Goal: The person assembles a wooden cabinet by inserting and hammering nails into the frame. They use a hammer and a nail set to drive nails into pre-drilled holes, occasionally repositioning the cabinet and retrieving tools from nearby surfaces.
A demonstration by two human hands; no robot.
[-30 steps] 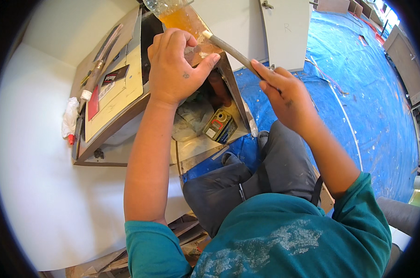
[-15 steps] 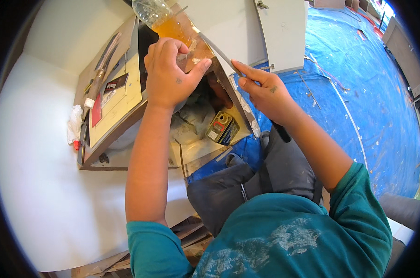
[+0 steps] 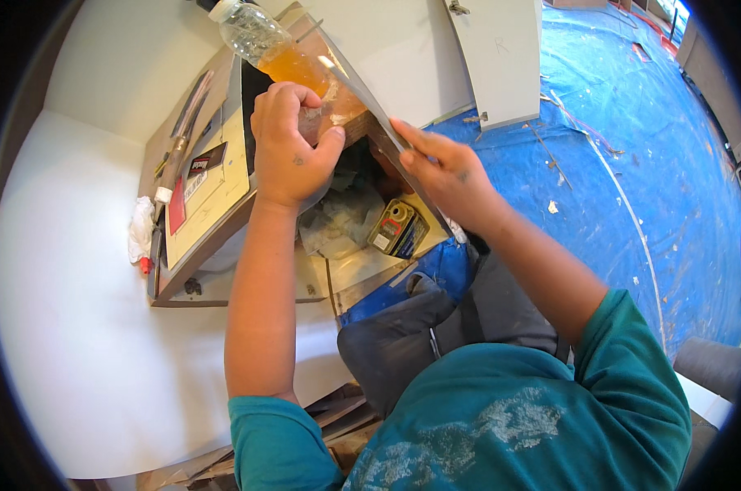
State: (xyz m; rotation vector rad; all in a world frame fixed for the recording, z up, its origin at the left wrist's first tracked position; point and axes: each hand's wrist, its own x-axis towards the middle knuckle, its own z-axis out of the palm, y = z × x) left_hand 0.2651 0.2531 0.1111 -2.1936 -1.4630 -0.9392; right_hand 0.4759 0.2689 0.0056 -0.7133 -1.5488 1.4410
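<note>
My right hand (image 3: 452, 176), blurred, grips a long flat grey metal tool (image 3: 350, 78) that looks like a file. The tool runs forward along the right edge of the wooden cabinet top (image 3: 350, 106). My left hand (image 3: 292, 147) rests palm down at the cabinet's near corner, its fingers bent and its thumb well apart; no object shows between them. Its fingertips are partly hidden. Just beyond it a clear plastic bottle (image 3: 256, 37) with a white cap stands upright, part filled with orange liquid.
Inside the cabinet sit a dark and yellow tin (image 3: 397, 227) and crumpled plastic (image 3: 342, 217). On the left, a yellowish board (image 3: 211, 188) carries a dark card (image 3: 207, 159). A white panel (image 3: 501, 65) stands ahead; blue sheeting (image 3: 608, 188) with scattered debris covers the floor.
My right hand has moved slightly forward and left with the tool, whose black handle no longer shows. My left hand stays at the corner. The view has shifted a little, showing the bottle's cap.
</note>
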